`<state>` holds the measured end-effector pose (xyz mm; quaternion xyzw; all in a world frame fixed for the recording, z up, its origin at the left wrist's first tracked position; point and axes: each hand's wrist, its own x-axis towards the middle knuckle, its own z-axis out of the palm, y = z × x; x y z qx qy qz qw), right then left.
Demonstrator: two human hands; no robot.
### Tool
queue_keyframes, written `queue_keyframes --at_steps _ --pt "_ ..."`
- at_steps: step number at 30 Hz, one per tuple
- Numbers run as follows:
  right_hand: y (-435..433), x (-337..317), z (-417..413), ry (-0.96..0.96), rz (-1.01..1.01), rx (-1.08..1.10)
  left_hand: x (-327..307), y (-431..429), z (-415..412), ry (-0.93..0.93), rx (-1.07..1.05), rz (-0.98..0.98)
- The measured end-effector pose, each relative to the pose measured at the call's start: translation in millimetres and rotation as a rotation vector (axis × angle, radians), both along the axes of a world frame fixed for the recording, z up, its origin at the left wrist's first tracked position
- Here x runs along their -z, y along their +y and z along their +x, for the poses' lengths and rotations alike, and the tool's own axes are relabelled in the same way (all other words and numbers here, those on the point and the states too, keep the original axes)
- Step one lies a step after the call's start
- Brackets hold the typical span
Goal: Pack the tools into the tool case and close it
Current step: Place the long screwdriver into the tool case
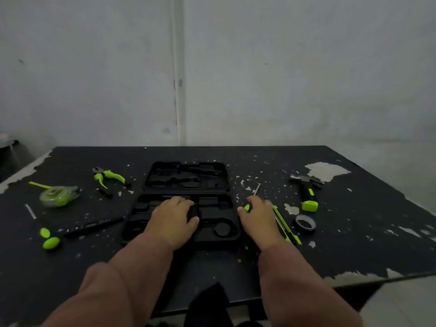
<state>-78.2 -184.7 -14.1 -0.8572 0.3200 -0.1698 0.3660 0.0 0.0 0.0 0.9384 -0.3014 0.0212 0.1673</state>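
Note:
The black tool case (186, 178) lies open in the middle of the black table, lid half far, tray half near. My left hand (172, 223) rests in the near tray, fingers and thumb curled around a small dark tool (192, 212) whose kind I cannot make out. Just right of the case, my right hand (258, 220) is closed on a green-handled screwdriver (257, 188), its metal shaft pointing away from me. Green pliers (108, 179) and a green tape measure (57, 197) lie to the left. A hammer (306, 192) lies to the right.
A black tape roll (305, 224) and a long green-edged knife (286, 226) lie right of my right hand. At the left front are two green-handled pieces (50, 243), a long black bar (94, 226) and a small metal rod (30, 211). The table's near edge (354, 278) is chipped.

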Motion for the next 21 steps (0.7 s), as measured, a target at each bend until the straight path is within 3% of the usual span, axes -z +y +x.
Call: queue_keyframes --at_steps 6,12,17,21 --pt "-3 3 16 0.126 -0.095 0.006 0 5 8 0.08 0.003 -0.055" --pt "-6 3 13 -0.072 0.004 0.043 1 8 23 0.168 0.012 -0.146" --pt "7 -9 6 -0.351 -0.083 -0.064 -6 4 29 0.333 0.035 -0.38" --pt "16 -19 11 -0.416 -0.159 -0.279 -13 1 39 0.572 -0.014 -0.739"
